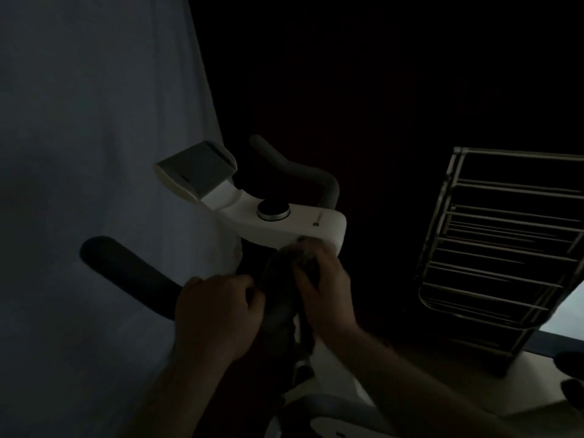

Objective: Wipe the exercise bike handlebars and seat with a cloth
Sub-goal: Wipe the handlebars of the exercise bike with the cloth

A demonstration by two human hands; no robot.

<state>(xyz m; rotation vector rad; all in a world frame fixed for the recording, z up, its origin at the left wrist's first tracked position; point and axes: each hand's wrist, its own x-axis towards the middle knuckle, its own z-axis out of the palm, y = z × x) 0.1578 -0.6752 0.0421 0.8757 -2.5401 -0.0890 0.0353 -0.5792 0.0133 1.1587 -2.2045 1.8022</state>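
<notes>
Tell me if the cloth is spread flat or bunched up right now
Bunched up. The dark cloth hangs in a thick wad, gripped by the left hand and right hand below the bike's white console.

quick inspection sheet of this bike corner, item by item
surface: white handlebar console with a round black knob on top; image very dim
job's things: dark cloth bunched at the console's near edge; near handlebar and far handlebar bare; seat not in view
clutter: grey tablet holder at the console's far end
grip: left hand curled at the cloth's left edge; right hand grips the cloth from the right
cables: nothing seen
surroundings: pale curtain on the left, metal drying rack on the right, darkness behind
</notes>
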